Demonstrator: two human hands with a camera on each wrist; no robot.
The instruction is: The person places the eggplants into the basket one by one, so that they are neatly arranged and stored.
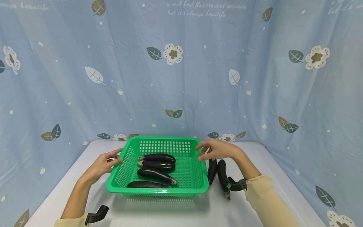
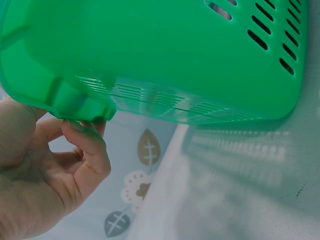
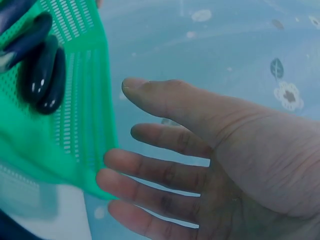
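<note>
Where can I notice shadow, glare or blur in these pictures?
Head: a soft shadow lies below the green basket, small glints show on the eggplants inside; left wrist: the basket's slotted shadow falls across the white table; right wrist: the curtain looks slightly blurred.

I see a blue curtain (image 1: 198, 88) with leaves (image 1: 95, 75) and flowers (image 1: 173, 54) | white writing (image 1: 207, 5) up top | white table (image 1: 158, 217) below, with soft shadows
</note>
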